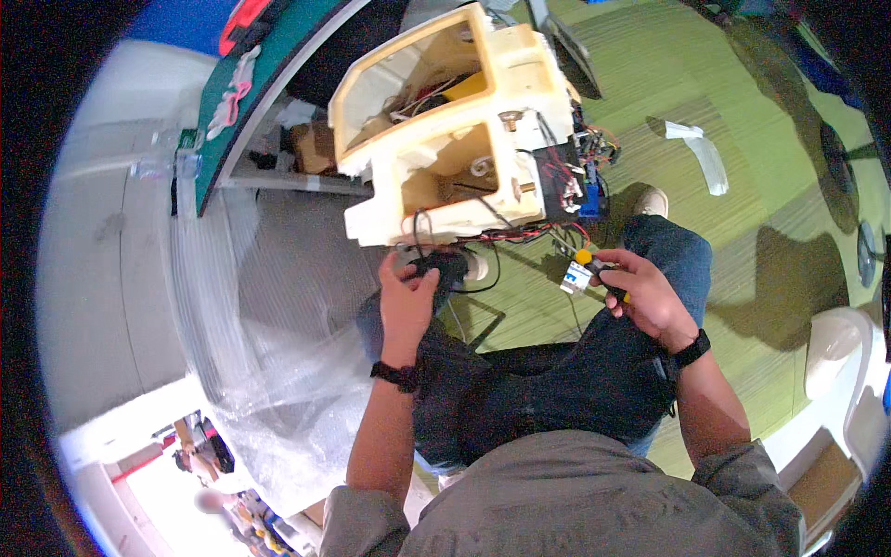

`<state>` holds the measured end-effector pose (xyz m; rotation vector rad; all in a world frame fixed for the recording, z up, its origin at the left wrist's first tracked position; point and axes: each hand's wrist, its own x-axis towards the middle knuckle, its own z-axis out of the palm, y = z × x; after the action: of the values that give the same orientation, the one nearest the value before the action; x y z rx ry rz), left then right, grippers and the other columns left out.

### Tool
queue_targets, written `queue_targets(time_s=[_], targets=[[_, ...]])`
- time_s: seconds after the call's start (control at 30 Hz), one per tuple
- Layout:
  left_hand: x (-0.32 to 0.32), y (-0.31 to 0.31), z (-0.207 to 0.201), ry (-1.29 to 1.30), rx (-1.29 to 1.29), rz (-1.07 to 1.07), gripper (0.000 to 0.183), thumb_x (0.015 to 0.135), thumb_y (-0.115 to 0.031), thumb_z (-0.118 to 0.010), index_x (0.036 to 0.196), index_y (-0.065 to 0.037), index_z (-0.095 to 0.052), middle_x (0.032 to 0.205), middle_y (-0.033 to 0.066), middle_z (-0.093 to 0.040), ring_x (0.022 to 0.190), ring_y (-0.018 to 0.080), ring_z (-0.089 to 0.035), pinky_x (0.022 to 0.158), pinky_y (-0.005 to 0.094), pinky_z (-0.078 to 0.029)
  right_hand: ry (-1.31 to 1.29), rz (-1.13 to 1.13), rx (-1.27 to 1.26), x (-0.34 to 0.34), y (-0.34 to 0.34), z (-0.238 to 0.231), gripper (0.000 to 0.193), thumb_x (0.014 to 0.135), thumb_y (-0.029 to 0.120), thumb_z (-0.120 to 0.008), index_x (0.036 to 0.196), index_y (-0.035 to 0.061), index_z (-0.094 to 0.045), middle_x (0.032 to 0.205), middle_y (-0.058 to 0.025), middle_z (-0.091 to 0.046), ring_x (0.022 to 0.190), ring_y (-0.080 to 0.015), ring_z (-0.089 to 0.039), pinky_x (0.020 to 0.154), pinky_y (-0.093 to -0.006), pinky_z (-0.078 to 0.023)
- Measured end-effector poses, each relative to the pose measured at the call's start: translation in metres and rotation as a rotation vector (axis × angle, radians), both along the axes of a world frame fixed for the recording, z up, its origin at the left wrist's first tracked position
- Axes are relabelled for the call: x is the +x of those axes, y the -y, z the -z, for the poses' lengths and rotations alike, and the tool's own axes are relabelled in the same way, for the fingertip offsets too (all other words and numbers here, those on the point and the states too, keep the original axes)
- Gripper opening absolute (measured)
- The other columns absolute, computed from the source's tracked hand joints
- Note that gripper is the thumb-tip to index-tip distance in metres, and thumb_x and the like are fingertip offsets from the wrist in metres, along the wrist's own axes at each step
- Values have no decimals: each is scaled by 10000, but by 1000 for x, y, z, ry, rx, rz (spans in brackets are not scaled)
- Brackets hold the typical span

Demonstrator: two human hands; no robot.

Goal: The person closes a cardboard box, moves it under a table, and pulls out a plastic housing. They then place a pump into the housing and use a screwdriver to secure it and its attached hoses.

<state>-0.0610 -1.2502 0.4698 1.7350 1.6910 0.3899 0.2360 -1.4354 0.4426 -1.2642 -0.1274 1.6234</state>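
My right hand (642, 290) is closed round a screwdriver (584, 256) with a yellow and black handle, its thin shaft pointing up and left toward the wiring. Against the same fingers is a small white and blue block (574, 278) that looks like a circuit breaker; whether it is gripped or hangs from a wire I cannot tell. My left hand (408, 292) pinches a dark piece (434, 268) by the black cable loops, its kind unclear. Just beyond both hands stands a cream moulded housing (371, 223) with two large openings. Red and black wires (566, 190) and a blue connector block (590, 200) line its right side.
Clear plastic wrapping (288, 418) covers a surface at the left. A green-topped table (218, 121) carries white and pink gloves (236, 93). A white strip (707, 162) lies on the green floor (650, 111). A white chair (840, 357) stands at the right.
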Motion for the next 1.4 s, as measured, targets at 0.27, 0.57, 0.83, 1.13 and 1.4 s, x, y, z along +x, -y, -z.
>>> queue_targets(time_s=[0.27, 0.57, 0.83, 1.13, 1.4], targets=[[-34, 2, 55, 325, -558, -140, 536, 893, -253, -703, 1314, 9, -498, 1025, 100, -646, 826, 182, -646, 683, 328, -512, 359, -121, -10, -31, -8, 7, 421, 889, 123, -665, 1263, -29, -545, 802, -41, -627, 582, -92, -537, 468, -244, -417], [-29, 36, 71, 488, -798, -89, 393, 917, -230, -601, 1262, -44, -562, 1067, 66, -641, 827, 206, -653, 684, 322, -503, 281, 41, -128, -118, -20, -13, 316, 889, 182, -689, 1139, 16, -592, 735, -3, -606, 526, -81, -507, 428, -255, -363], [-33, 33, 66, 696, -796, 236, 429, 998, -300, -580, 1327, -28, -533, 1160, 78, -662, 940, 187, -670, 739, 294, -532, 264, 17, -103, -145, 0, -5, 276, 882, 151, -689, 1115, 38, -594, 789, -35, -641, 532, -89, -501, 433, -246, -364], [-27, 33, 74, 647, -767, 198, 412, 986, -331, -605, 1267, -31, -569, 1158, 72, -659, 912, 187, -680, 727, 296, -532, 355, -86, -64, -142, -2, 3, 392, 918, 209, -681, 1243, 14, -580, 797, -24, -636, 524, -80, -497, 446, -247, -382], [-32, 29, 71, 573, -734, 163, 421, 969, -351, -630, 1237, -30, -581, 1088, 67, -670, 892, 178, -674, 740, 297, -532, 377, 54, -95, -137, -3, 14, 380, 913, 238, -674, 1208, 12, -594, 816, -39, -654, 529, -94, -514, 450, -258, -401]])
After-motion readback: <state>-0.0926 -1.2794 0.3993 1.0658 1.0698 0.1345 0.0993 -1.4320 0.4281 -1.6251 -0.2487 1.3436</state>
